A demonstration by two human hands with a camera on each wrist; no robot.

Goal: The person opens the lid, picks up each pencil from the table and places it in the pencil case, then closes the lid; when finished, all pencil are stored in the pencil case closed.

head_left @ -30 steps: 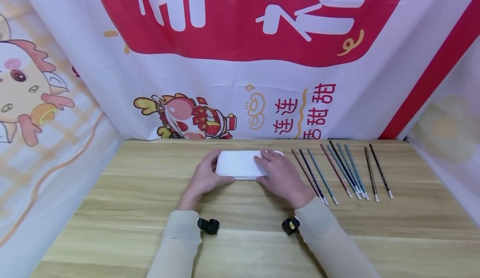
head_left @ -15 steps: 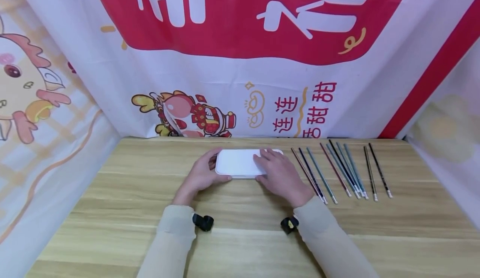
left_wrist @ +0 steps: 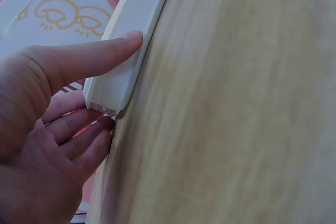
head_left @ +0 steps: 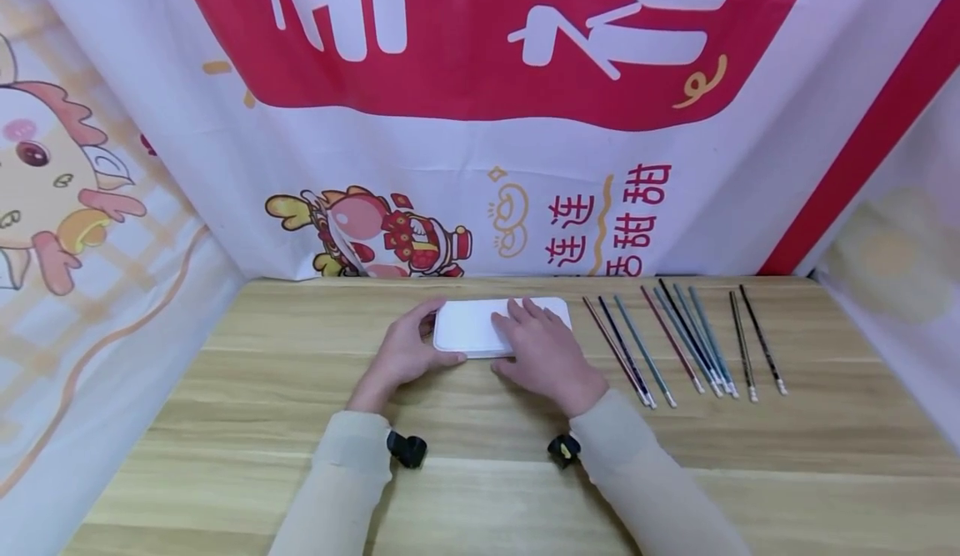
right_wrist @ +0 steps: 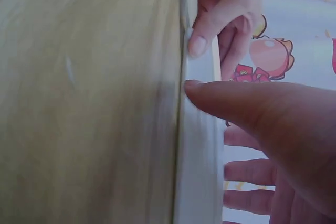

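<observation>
A white rectangular case [head_left: 471, 326] with rounded corners lies flat and closed near the table's back edge. My left hand [head_left: 403, 349] holds its left end. In the left wrist view the thumb [left_wrist: 107, 56] presses the case's front side while the fingers bend around the end. On top of the lid rests my right hand [head_left: 546, 354], its fingers spread fairly straight. The right wrist view has the right thumb [right_wrist: 236, 100] against the front side, close to the left thumb [right_wrist: 210, 30]. The case's back side is hidden in the head view.
Several pencils [head_left: 682, 341] with white eraser ends lie loosely side by side on the wooden table [head_left: 480, 506], right of the case. A printed cloth [head_left: 480, 139] hangs behind the table, and another printed cloth [head_left: 97, 289] hangs on the left.
My right hand has slid left along the lid, uncovering its right end. The left hand stays at the case's left end, and the case has hardly moved.
</observation>
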